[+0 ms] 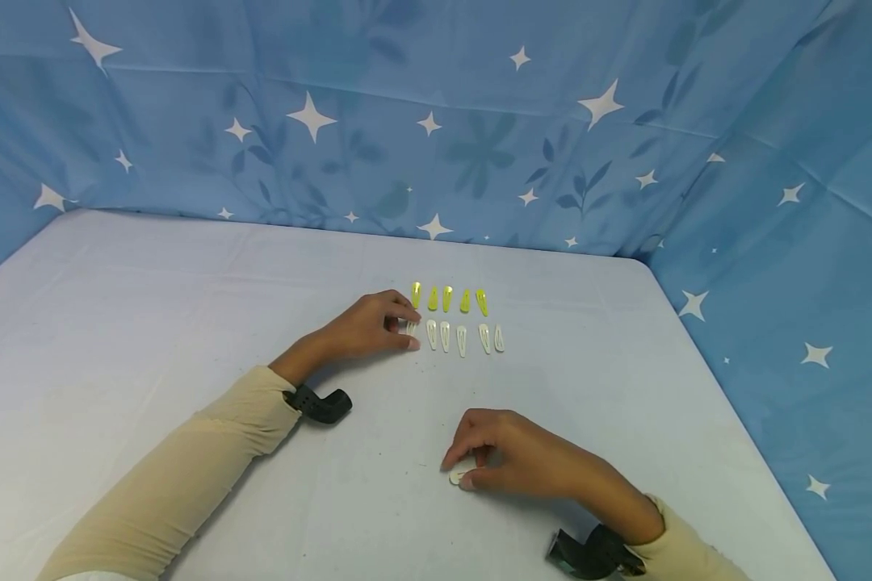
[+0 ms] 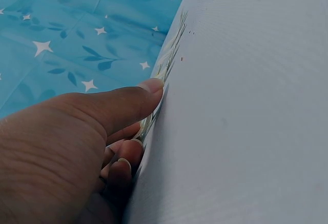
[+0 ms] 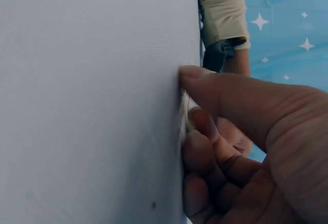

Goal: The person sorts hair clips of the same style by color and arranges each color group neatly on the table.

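Note:
My left hand (image 1: 371, 327) is at the left end of a row of white snap hair clips (image 1: 461, 341) on the table. Its thumb and fingers pinch a white hair clip (image 1: 410, 328), which they partly cover. In the left wrist view, the thumb (image 2: 152, 85) lies against the pale clips at table level. Nearer the front, my right hand (image 1: 509, 456) holds a white hair clip (image 1: 456, 478) between thumb and fingertips, low at the tabletop. The right wrist view shows only a thin edge of that clip (image 3: 185, 106) between thumb and fingers.
Just behind the white row lies a row of several yellow snap hair clips (image 1: 446, 298). A white cloth covers the table (image 1: 189, 323). Blue star-patterned curtains (image 1: 378, 97) rise along the back and right edges. Each wrist wears a black camera (image 1: 324, 406).

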